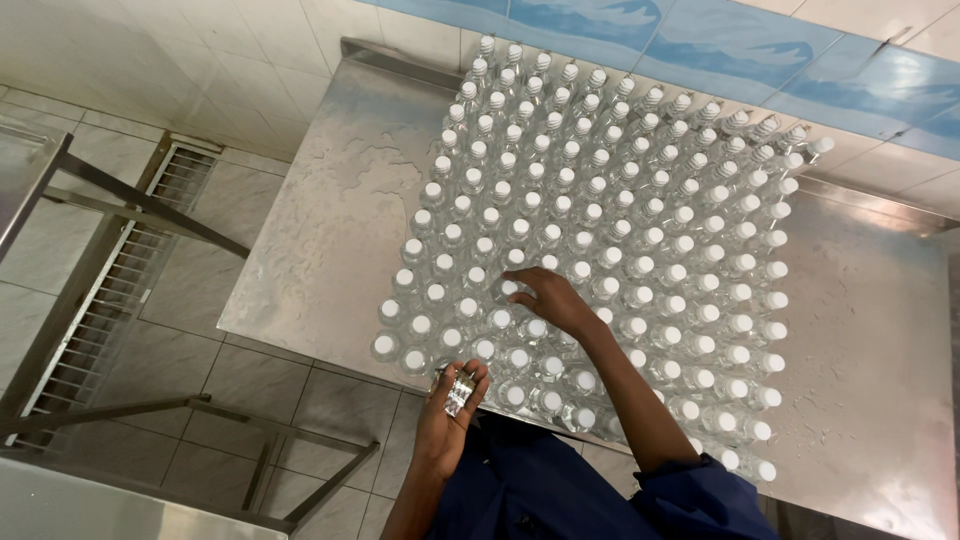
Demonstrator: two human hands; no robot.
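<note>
Bottles [600, 250], clear with white caps, stand packed upright in a dense block on the steel worktop [330, 230], running from the near edge to the tiled wall [700, 40]. Right hand [548, 300] reaches over the near-left part of the block, fingers spread, fingertips touching the caps there; whether it grips one, can't tell. Left hand [450, 405] sits at the near edge, just beside the front row, palm up, fingers curled around a small bunch of shiny seals [458, 390]. Worktop surface is wet. Floor drain grate [120, 270] and a metal frame [150, 215] are off to the left, well apart.
</note>
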